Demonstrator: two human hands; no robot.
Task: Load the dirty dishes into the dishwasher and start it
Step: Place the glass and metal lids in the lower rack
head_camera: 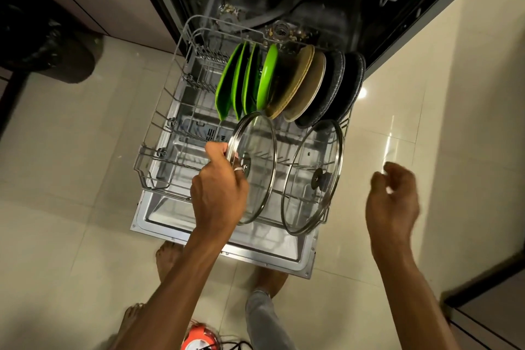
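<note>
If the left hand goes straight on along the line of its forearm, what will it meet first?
Probably the green plates standing in the lower rack: the glass lid that the left hand holds would touch their lower edges first. Depth is unclear.

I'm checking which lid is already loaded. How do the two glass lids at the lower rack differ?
The left glass lid is gripped by the left hand. The right glass lid stands free in the lower rack, untouched by the right hand. The right glass lid looks larger than the left glass lid. Its dark knob shows, while the left lid's is mostly covered by the hand. Both are clear glass with metal rims, on edge.
</note>
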